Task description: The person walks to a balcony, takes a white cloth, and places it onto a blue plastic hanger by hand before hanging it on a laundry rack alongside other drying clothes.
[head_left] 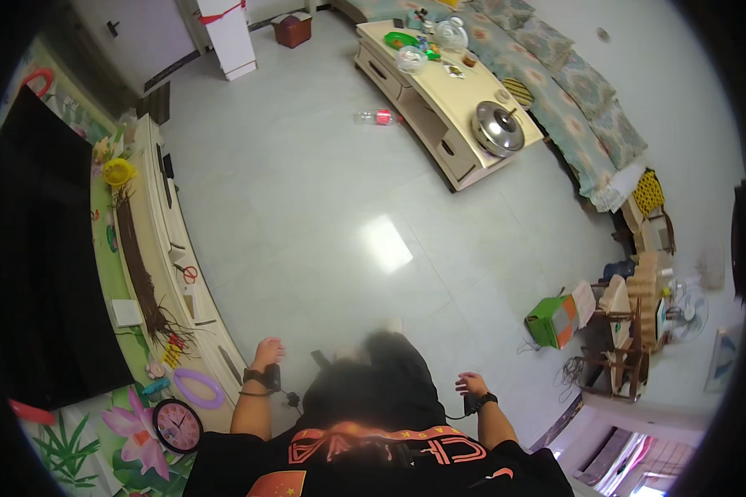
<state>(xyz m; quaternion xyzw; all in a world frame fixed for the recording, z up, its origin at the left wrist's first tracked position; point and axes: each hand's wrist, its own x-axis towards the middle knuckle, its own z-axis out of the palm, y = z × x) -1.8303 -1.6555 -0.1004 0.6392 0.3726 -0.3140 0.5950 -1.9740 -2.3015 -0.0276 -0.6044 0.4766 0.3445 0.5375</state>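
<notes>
My left hand (269, 354) hangs in the air at my side, fingers loosely apart, with nothing visible in it. The long cream TV cabinet (211, 319) is what lies nearest to it. On my other side, my right hand (472, 383) also hangs free, its fingers slightly bent and spread, holding nothing I can see. Each wrist wears a dark strap with a small black device and a cable. Ahead on the tiled floor, a clear plastic bottle (380, 118) with a red label lies on its side beside the cream coffee table (439, 79), out of reach of both hands.
A lidded metal pan (499, 128), a green tray (401, 40) and bowls stand on the coffee table, with a patterned sofa (547, 74) behind. Right of me are a green-and-orange box (551, 321) and a fan (688, 315). Dry branches (141, 257) lie along the cabinet under the television (50, 248).
</notes>
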